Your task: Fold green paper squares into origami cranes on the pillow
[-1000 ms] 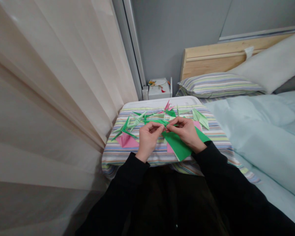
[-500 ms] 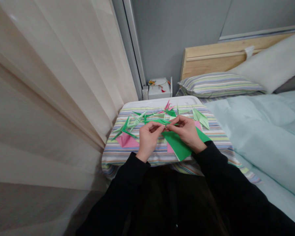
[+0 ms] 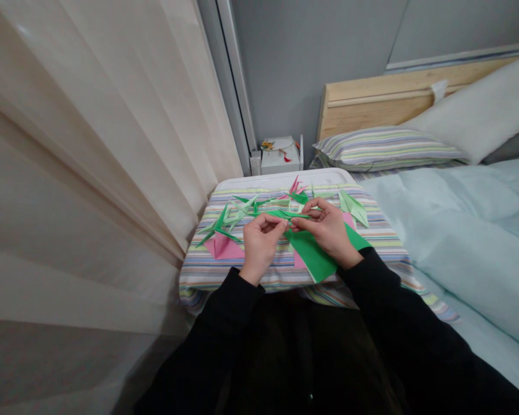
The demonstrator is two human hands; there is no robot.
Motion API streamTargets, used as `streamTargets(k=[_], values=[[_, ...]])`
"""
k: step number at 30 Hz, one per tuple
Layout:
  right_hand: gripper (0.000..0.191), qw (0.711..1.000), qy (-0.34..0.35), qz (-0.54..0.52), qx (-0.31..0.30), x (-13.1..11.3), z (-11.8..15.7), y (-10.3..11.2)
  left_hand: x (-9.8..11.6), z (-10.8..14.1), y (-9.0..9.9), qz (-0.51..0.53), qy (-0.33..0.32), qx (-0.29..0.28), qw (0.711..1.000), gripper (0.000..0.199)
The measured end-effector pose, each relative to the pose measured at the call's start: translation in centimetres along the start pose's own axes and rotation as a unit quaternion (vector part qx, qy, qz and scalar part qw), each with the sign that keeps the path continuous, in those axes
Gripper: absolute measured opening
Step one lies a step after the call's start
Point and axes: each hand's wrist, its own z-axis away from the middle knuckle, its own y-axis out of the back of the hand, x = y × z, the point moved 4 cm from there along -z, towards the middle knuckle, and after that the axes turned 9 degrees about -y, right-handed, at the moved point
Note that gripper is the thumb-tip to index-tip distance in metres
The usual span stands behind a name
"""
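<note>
My left hand (image 3: pixel 262 241) and my right hand (image 3: pixel 328 231) pinch a thin folded green paper (image 3: pixel 294 215) between thumbs and fingers, their fingertips nearly meeting. Below my right hand, a flat green sheet (image 3: pixel 310 253) lies on the striped cloth (image 3: pixel 259 275), with a bit of pink paper (image 3: pixel 299 260) showing at its left edge. Left of my left hand are a dark green folded paper (image 3: pixel 218 227), a pale green one (image 3: pixel 241 212) and a pink folded piece (image 3: pixel 223 246). Beyond my right hand lies a light green folded piece (image 3: pixel 353 208). A pink folded shape (image 3: pixel 296 187) stands further back.
The white table's rim (image 3: pixel 281 178) shows behind the cloth. Beyond it, a small white stand (image 3: pixel 280 163) holds little coloured items. A cream curtain (image 3: pixel 155 115) hangs at the left. On the right is a bed with a pale blue quilt (image 3: pixel 458 213) and a striped pillow (image 3: pixel 389 146).
The fingers of my right hand have shifted slightly up and back over the folded green paper. My left hand has barely moved.
</note>
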Motion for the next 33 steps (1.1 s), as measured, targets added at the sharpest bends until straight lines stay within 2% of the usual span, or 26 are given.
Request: streamTargets(k=[4, 9, 12, 16, 25, 33], values=[[0.043, 1.000, -0.005, -0.004, 0.009, 0.30, -0.29, 0.38, 0.05, -0.09, 0.09, 0.029, -0.007, 0.024, 0.999, 0.024], [0.032, 0.999, 0.016, 0.004, -0.033, 0.31, -0.55, 0.39, 0.50, -0.02, -0.24, 0.021, -0.032, 0.013, 0.999, 0.033], [0.025, 0.998, 0.020, 0.024, -0.048, 0.34, -0.59, 0.36, 0.70, -0.02, -0.40, -0.001, -0.044, -0.003, 0.999, 0.026], [0.021, 0.999, 0.024, 0.020, -0.038, 0.39, -0.58, 0.48, 0.61, -0.13, -0.60, -0.021, -0.031, -0.037, 0.999, 0.014], [0.023, 0.999, 0.027, 0.040, -0.016, 0.24, -0.44, 0.48, 0.56, 0.03, -0.28, -0.001, -0.016, 0.006, 1.000, 0.010], [0.028, 0.999, 0.012, 0.036, -0.004, 0.27, -0.37, 0.50, 0.44, 0.24, -0.19, -0.001, -0.008, 0.010, 1.000, 0.014]])
